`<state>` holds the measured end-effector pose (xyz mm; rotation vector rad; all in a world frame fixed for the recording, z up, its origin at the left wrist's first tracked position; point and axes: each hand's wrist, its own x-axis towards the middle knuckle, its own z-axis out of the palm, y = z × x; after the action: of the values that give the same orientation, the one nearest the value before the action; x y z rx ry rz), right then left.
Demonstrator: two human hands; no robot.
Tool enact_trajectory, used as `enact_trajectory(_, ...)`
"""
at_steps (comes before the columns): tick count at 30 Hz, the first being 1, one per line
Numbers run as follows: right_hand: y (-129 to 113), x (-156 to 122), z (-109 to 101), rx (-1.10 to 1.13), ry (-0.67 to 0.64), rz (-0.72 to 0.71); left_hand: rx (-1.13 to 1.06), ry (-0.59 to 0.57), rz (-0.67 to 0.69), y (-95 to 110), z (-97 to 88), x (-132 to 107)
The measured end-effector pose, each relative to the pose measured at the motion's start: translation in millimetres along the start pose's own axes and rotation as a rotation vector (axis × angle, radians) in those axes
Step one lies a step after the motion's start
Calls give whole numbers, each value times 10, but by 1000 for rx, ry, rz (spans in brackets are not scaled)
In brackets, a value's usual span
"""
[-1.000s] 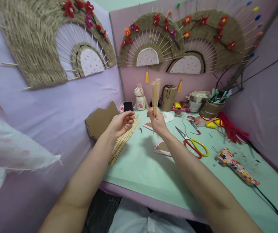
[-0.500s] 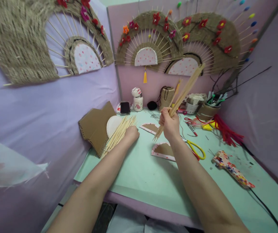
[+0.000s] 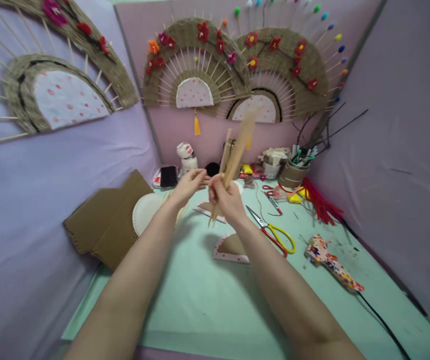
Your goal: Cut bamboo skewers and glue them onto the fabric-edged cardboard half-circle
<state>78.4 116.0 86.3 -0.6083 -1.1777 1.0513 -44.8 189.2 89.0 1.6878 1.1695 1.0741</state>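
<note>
My right hand (image 3: 225,197) is closed around a bundle of thin bamboo skewers (image 3: 237,145) that points up and to the right, blurred by motion. My left hand (image 3: 188,184) is raised just left of it, fingers reaching toward the bundle's lower part; whether it pinches a skewer is unclear. Under my left wrist a loose pile of skewers (image 3: 182,212) lies on the mint table (image 3: 207,300), mostly hidden by my arm. A cardboard half-circle with dotted pink edging (image 3: 233,248) lies below my right wrist, and another (image 3: 207,209) lies beneath my hands.
Yellow-handled scissors (image 3: 277,234) and a patterned glue gun (image 3: 331,262) with a black cord lie to the right. Brown cardboard pieces (image 3: 102,225) and a white disc (image 3: 145,219) are at left. Jars, twine, red pipe cleaners (image 3: 320,202) crowd the back. Woven fans (image 3: 195,65) hang on the walls.
My left hand rose off the skewer pile and came up beside my right hand. The bundle in my right hand swung from a strong rightward tilt to a more upright one. The camera shifted.
</note>
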Motion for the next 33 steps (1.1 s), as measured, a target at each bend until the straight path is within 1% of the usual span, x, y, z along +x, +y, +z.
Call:
enact_trajectory(1,59,24,65,-5,-42,11,-210,-2,-1,-6,-1,-110)
enact_trajectory(2,116,40,121,-19,-87,32,-351,28,-1,-32,-4,-228)
enact_trajectory(3,173,47,165,-29,-116,51,-444,65,-7,-76,-5,-342)
enact_trajectory(5,283,33,220,-57,-157,85,-520,111,-21,-212,11,-531)
enact_trajectory(7,388,-3,236,-87,-168,110,-530,122,-45,-379,55,-644)
enact_trajectory(10,506,-36,226,-127,-146,134,-547,144,-81,-598,139,-700)
enact_trajectory(12,535,-24,219,-149,-132,139,-560,74,-86,-680,171,-714)
enact_trajectory(14,518,-1,220,-168,-140,143,-551,-45,-70,-708,169,-739)
enact_trajectory(16,466,10,226,-187,-181,159,-488,-167,-47,-700,137,-778)
enact_trajectory(19,367,-10,221,-230,-284,227,-321,-281,-30,-674,73,-840)
enact_trajectory(22,283,-41,179,-262,-349,292,-218,-301,-42,-683,42,-878)
enact_trajectory(24,247,-51,139,-263,-362,311,-220,-308,-49,-716,51,-889)
enact_trajectory(27,223,-56,97,-241,-377,322,-249,-348,-53,-783,93,-893)
enact_trajectory(29,229,-56,90,-215,-371,313,-254,-363,-56,-817,127,-892)
enact_trajectory(33,293,-50,104,-141,-310,272,-250,-339,-57,-830,173,-899)
